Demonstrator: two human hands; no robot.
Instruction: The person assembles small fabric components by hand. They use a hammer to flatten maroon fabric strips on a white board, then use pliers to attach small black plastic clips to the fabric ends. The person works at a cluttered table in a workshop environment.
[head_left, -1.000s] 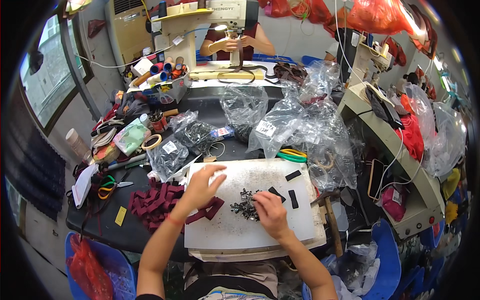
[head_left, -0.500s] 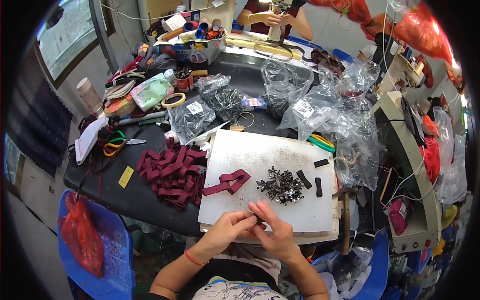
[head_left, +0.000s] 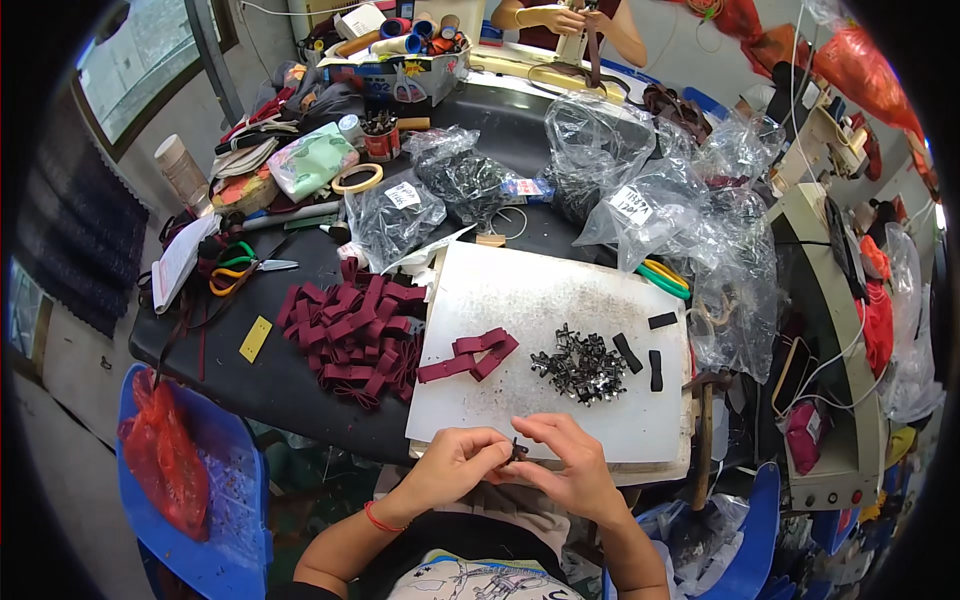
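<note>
Both my hands are together at the near edge of the white speckled work board (head_left: pixel 540 300), my left hand (head_left: pixel 455 465) and my right hand (head_left: pixel 565 465) pinching one small dark metal buckle (head_left: pixel 517 452) between the fingertips, fingers narrow and curled tight around it; whether a strap is threaded through it I cannot tell. Just one piece in hand, and by my reckoning plenty left: the pile of small black metal buckles (head_left: pixel 580 362) sits heaped in the middle of the board, spiky and glinting, and the stack of maroon webbing strap pieces (head_left: pixel 350 330) lies thick off the board's left edge on the black worktop (head_left: pixel 250 395). A few folded maroon strap loops (head_left: pixel 470 355) lie flat on the board between the stack and the buckles, soft, woven and matte; whether these are finished ones I can't say. Two short black strips (head_left: pixel 640 355) rest near the board's right edge. At the board's far edge, crinkly clear plastic bags of dark parts (head_left: pixel 640 200) pile up, shiny and creased. Scissors with green and yellow handles (head_left: pixel 240 268) lie toward the worktop's left edge.
</note>
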